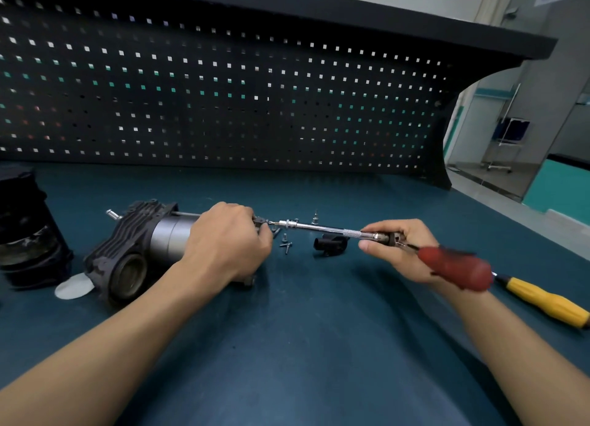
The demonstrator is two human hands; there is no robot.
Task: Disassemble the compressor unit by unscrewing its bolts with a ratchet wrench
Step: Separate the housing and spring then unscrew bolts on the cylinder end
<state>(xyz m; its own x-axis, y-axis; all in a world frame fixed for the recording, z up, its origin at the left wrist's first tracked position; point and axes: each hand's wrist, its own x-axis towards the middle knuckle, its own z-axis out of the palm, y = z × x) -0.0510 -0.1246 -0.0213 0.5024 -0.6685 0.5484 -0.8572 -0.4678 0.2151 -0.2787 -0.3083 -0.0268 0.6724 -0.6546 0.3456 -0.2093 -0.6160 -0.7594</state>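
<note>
Beneath a black pegboard [223,90], on a teal workbench [319,346], a compressor unit [140,247] lies on its side left of centre. Beside it, a dark cylindrical part [25,234] is cut off by the frame's left edge. A person's left hand [226,243] clamps over the unit's right-hand end, hiding the spot where the tool meets it. The right hand [405,250], well apart, pinches the head of a red-handled ratchet wrench [453,266], whose steel extension [319,227] bridges the two hands. A yellow-handled screwdriver [542,298] lies far right. A white disc [75,286] touches the unit, and a small black fitting [330,245] and loose screws [286,245] lie under the extension.
</note>
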